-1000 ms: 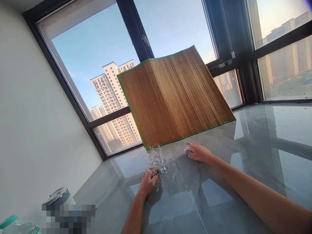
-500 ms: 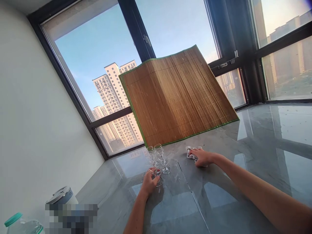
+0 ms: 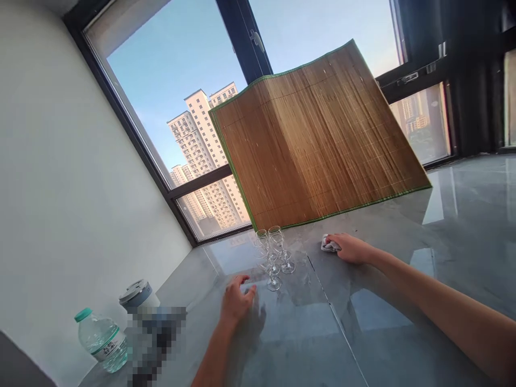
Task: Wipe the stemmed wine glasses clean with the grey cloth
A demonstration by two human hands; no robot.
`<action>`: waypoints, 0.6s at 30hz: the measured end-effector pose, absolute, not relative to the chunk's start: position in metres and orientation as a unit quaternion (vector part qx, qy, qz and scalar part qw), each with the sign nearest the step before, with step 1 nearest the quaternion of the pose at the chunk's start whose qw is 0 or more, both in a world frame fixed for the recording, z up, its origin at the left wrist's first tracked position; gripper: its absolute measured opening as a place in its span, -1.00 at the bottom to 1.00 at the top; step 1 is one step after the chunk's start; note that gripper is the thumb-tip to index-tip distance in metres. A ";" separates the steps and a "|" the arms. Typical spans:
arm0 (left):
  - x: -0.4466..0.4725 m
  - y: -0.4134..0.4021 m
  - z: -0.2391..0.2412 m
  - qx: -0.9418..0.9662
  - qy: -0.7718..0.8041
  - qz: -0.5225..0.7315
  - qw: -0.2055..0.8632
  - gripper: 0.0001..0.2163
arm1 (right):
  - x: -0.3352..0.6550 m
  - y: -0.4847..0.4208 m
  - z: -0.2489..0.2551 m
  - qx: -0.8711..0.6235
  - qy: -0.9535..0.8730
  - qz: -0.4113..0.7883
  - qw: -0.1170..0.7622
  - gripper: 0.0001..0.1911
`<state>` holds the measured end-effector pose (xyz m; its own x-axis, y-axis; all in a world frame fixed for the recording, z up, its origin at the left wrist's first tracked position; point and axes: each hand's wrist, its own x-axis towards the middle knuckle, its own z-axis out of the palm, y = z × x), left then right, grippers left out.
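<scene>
Several small stemmed glasses (image 3: 275, 258) stand upright in a tight group on the grey tiled surface (image 3: 298, 328). To the left of the nearest glass is my left hand (image 3: 237, 298), its fingers curved and apart with nothing between them. My right hand (image 3: 352, 248) is closed on a white cloth (image 3: 329, 244), which rests bunched on the tiles to the right of the glasses. Part of the cloth is hidden under my fingers.
A bamboo mat (image 3: 318, 140) with green edging leans against the window behind the glasses. On the left, by the white wall (image 3: 80, 177), stand a plastic bottle (image 3: 107, 344) with a green cap and a lidded cup (image 3: 139, 295). A blurred patch covers something beside them.
My left hand has let go of the nearest glass and drawn back to the left. My right hand still grips the cloth. The view has shifted, bringing more of the bottle into sight.
</scene>
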<state>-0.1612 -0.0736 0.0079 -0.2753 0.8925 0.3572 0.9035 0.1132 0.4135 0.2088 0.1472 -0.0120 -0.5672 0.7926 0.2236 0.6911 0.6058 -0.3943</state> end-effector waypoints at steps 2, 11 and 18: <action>-0.196 -0.108 0.020 -0.505 -0.833 -0.212 0.082 -0.69 | 0.208 0.149 -0.015 -0.432 -0.872 0.133 0.186 -0.46; -0.354 -0.211 0.046 -0.322 -0.946 0.001 0.032 -0.53 | 0.206 0.158 -0.025 -0.440 -0.868 0.130 0.189 -0.47; -0.355 -0.205 0.042 -0.331 -0.942 0.016 0.048 -0.56 | 0.208 0.157 -0.024 -0.441 -0.865 0.137 0.195 -0.49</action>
